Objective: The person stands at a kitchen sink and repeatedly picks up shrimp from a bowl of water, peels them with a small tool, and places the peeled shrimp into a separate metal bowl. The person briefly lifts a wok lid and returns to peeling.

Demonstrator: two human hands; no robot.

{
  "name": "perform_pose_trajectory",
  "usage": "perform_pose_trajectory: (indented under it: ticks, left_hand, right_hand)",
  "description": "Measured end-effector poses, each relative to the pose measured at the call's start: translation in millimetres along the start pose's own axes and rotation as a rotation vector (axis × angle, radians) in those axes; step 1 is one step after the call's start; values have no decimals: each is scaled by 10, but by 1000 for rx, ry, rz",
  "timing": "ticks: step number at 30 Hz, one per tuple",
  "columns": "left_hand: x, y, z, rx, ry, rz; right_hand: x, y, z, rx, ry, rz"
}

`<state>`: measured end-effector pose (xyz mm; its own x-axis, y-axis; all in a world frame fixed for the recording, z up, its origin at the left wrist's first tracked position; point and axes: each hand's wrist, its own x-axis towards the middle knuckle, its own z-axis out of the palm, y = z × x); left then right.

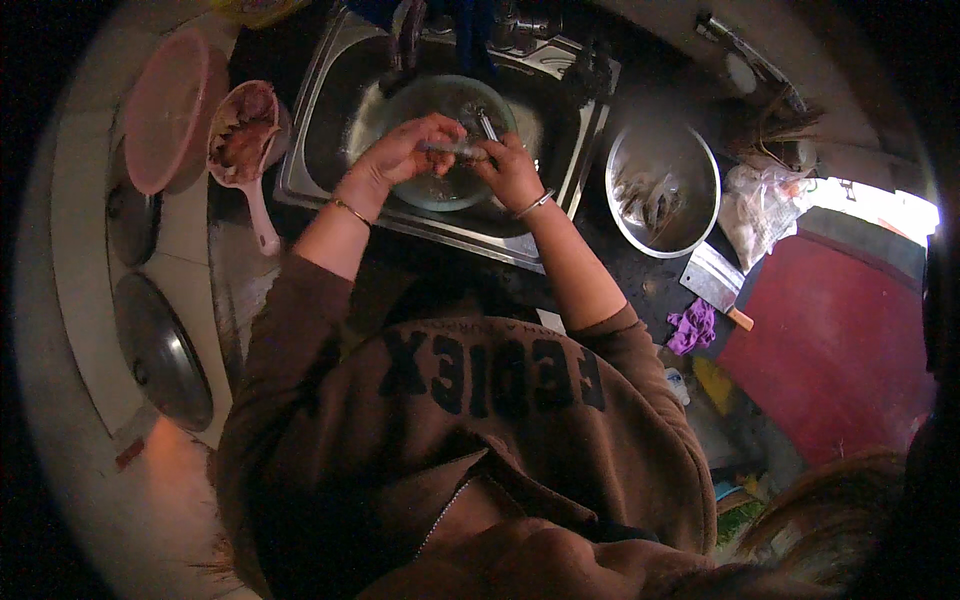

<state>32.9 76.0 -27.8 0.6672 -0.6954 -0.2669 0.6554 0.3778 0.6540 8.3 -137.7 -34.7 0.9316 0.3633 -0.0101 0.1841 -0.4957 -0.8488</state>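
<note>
Above a clear bowl (pixel 442 204) in the stainless steel sink (pixel 300 161), my two hands meet. The fingers of my left hand (pixel 412 150) grip one end of a small greyish, translucent thing (pixel 450 148), which looks like a raw shrimp but is blurred. My right hand (pixel 511 171) pinches its other end. A slim shiny metal tool (pixel 487 124) sticks up from my right fingers; its lower part is hidden, so its kind is unclear. To the right, a round metal bowl (pixel 701 225) holds several greyish shrimp (pixel 651 196).
Left of the sink are a pink handled strainer (pixel 262 221) with pinkish raw pieces, a pink basin (pixel 165 112) and a dark pot lid (pixel 161 352). On the right lie a cleaver (pixel 711 276), a purple cloth (pixel 693 327) and a plastic bag (pixel 757 206). The faucet (pixel 525 30) is behind.
</note>
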Motion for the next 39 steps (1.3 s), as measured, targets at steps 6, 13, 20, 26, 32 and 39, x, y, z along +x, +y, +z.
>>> perform_pose_trajectory:
  ticks: [6,13,20,26,32,39]
  left_hand:
    - [101,-615,347,-307,244,301]
    - [73,-481,556,-322,246,434]
    - [-32,-431,471,-523,440,526]
    - [0,-389,521,-459,391,536]
    - [29,-352,578,-450,458,519]
    - [92,-368,780,-639,390,594]
  right_hand:
    - [-102,-33,-42,0,-61,-6]
    - [-238,-382,-334,-71,-35,26]
    - [-477,-511,-411,187,-90,39]
    - [-556,-554,-404,247,-147,86]
    - [-520,-655,-517,291,-240,152]
    - [-560,-559,-314,436,-103,57]
